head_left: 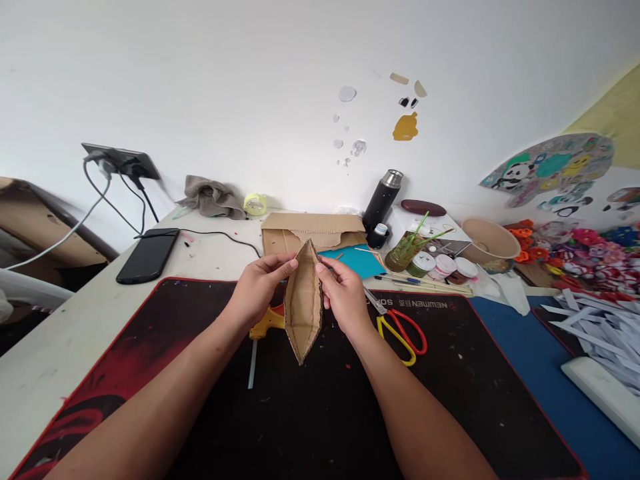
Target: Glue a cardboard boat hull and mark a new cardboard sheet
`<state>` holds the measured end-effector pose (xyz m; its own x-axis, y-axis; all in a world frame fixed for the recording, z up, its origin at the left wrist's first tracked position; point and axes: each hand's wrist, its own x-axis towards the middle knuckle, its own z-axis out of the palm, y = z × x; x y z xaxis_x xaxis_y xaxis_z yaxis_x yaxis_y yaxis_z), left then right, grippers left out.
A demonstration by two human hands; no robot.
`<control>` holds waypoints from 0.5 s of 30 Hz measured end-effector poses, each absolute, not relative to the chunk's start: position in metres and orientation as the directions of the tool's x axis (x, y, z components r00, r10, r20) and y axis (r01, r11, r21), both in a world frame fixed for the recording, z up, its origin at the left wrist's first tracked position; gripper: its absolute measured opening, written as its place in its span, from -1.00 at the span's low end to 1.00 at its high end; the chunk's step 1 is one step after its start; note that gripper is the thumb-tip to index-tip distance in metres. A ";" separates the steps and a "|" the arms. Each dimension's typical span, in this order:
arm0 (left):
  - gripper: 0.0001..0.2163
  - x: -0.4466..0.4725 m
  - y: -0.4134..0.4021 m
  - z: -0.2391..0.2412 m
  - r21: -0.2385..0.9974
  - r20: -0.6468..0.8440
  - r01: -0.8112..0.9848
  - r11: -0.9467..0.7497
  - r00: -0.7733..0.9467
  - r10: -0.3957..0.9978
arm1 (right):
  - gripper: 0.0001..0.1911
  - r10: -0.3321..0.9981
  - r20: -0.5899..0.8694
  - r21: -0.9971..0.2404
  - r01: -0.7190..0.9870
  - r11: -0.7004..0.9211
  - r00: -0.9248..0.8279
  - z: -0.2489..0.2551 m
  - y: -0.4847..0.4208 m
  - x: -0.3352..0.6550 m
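Observation:
Between both hands is a small cardboard boat (304, 300), pointed at each end, with its hollow inside facing me. My left hand (263, 283) pinches its left wall near the far tip. My right hand (343, 290) grips the opposite wall, thumb on the rim. Partly hidden behind the boat and my left hand lies a yellow hot glue gun (267, 323), a clear glue stick (253, 363) jutting from it toward me. Scissors (403, 333) with red and yellow handles rest on the black mat (320, 427), just right of my right hand.
Cardboard sheets (313, 223) lie at the back, beside a black thermos (383, 200). Paint jars (423, 263) and a jar of murky water (400, 253) stand right of it. A phone (149, 257) is at the left; paper strips (600, 333) are heaped at the right.

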<state>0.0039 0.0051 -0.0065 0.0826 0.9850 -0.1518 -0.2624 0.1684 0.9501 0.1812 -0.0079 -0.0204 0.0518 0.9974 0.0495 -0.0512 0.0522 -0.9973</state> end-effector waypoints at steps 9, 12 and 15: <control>-0.42 0.003 0.007 -0.004 0.970 -0.120 -0.208 0.127 0.049 0.992 | -0.41 1.000 0.019 -0.996 -0.092 0.020 0.017 -0.022 -0.007 0.181; -0.45 0.002 0.007 -0.005 0.973 -0.119 -0.195 0.126 0.049 0.992 | -0.39 0.999 0.038 -0.995 -0.087 0.041 0.037 -0.018 -0.008 0.182; -0.50 0.001 0.007 -0.008 0.976 -0.103 -0.187 0.112 0.056 0.993 | -0.41 0.996 0.064 -0.994 -0.088 0.070 0.064 -0.017 -0.007 0.184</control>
